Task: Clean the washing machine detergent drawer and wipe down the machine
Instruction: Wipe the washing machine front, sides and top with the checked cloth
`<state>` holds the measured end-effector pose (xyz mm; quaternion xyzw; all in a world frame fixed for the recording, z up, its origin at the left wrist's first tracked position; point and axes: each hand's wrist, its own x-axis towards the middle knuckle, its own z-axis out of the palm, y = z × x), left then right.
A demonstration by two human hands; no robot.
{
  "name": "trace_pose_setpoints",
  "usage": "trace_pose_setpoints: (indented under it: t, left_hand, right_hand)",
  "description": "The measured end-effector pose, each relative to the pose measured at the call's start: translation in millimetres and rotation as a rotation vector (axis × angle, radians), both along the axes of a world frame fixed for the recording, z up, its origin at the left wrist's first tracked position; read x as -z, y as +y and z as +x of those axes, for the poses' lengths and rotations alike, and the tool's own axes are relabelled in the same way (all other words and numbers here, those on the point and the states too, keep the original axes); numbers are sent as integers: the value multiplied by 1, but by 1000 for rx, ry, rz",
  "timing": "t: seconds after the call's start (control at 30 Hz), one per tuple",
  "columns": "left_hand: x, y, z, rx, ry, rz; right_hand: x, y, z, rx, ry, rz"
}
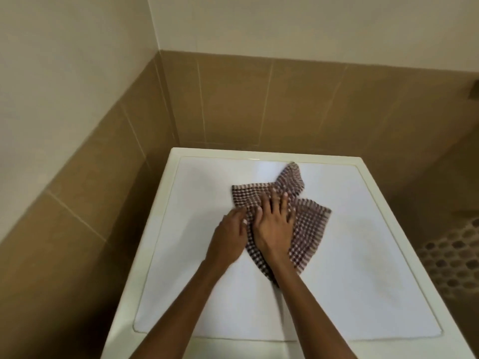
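We list bare washing machine top (350,268) open on all sides of the checked cloth (311,229) at its middle, the back tiled wall (259,104) close behind, the left tiled wall (77,203) close beside, and open air above the hexagon-tiled floor (456,255) at right.

Single head-worn wide-angle view, looks forward and down from above onto washing machine top (350,268), near. Tiled wall corner (166,104) beyond; mosaic floor (453,255) at right edge.
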<state>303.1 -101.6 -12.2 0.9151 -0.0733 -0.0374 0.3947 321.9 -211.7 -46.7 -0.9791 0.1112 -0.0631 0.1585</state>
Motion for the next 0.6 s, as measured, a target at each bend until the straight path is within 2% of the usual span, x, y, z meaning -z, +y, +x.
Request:
trace_pose_setpoints:
  t: [0.1,0.23,0.4,0.47,0.53,0.6]
  left_hand:
    - [-3,7,-4,-22,70,90]
    - [-5,53,-3,-78,146,578]
    - [-14,94,14,-213,279,911]
    - [-14,92,19,-258,239,902]
    - [-8,84,20,-257,152,776]
    - [2,73,15,-214,151,633]
  right_hand:
    - [1,36,-30,13,-8,24]
    - [-18,78,-28,-196,45,95]
    - [-46,92,-2,-227,-61,-154]
    - [-41,96,3,-386,-52,-171]
    - [-29,92,9,-559,7,-132]
    - [-16,82,16,-646,66,-59]
